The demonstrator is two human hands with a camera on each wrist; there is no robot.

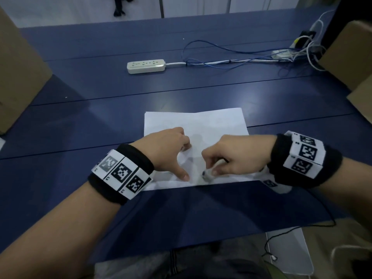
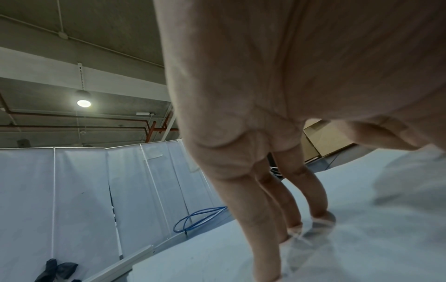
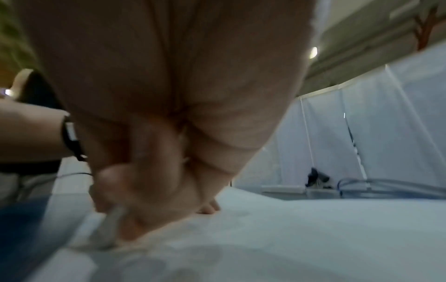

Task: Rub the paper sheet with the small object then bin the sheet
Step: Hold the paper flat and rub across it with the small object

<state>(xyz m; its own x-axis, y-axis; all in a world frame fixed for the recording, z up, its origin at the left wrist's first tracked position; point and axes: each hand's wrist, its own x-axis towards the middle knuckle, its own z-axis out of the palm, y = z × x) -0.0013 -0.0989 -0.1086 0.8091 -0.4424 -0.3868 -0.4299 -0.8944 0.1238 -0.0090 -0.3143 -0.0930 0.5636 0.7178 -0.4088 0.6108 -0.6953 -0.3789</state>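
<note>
A white paper sheet (image 1: pixel 201 125) lies flat on the blue table (image 1: pixel 100 109), near its front edge. My left hand (image 1: pixel 171 150) presses the sheet with straight fingertips (image 2: pixel 321 215) and thumb, holding it down at the left. My right hand (image 1: pixel 221 160) pinches a small whitish object (image 1: pixel 209 172), an eraser by its look, and its end touches the paper near the front edge. In the right wrist view the small object (image 3: pixel 108 225) pokes out below the curled fingers, blurred, against the paper sheet (image 3: pixel 265 238).
A white power strip (image 1: pixel 146 66) lies beyond the sheet, with blue and white cables (image 1: pixel 241 59) running to the right. Cardboard boxes stand at the far left (image 1: pixel 18 77) and far right (image 1: pixel 350 55). A thin black cord (image 1: pixel 302 228) hangs off the table's front right.
</note>
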